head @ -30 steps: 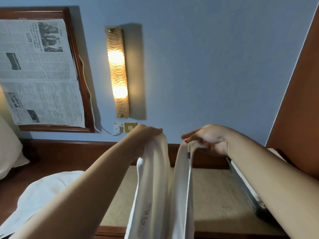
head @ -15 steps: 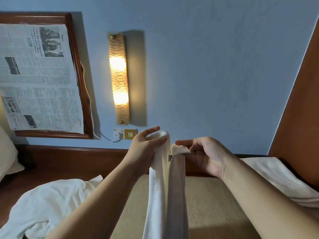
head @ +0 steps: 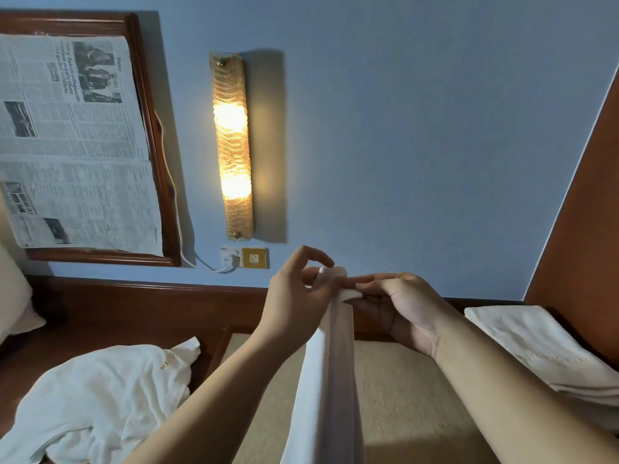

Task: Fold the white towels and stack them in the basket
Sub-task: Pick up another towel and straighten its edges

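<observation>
Holding a towel [head: 330,373] up in front of the chest, doubled lengthwise, hanging straight down from both hands to below the frame. Left hand [head: 294,303] pinching the top corner between thumb and fingers, index finger lifted off. Right hand [head: 398,306] just beside it, nipping the second corner between thumb and fingertips, the other fingers loosely curled, the two corners touching.

Judged step: matching the corners for the lengthwise fold. To do it well:

- square the two corners exactly before passing both into one pinch
- keep the top edges level, so that the hanging layers lie flush
- let the weight of the cloth pull the fold straight; no tugging sideways
- once one hand has both corners, run the free hand down the fold to smooth it
- lower onto the tan surface [head: 402,396] below the hands for the next fold

Crumpled towel [head: 100,396] lying well to the left of the left hand, not yet folded. Folded towel [head: 542,349] lying to the right of the right forearm. Basket not in view
</observation>
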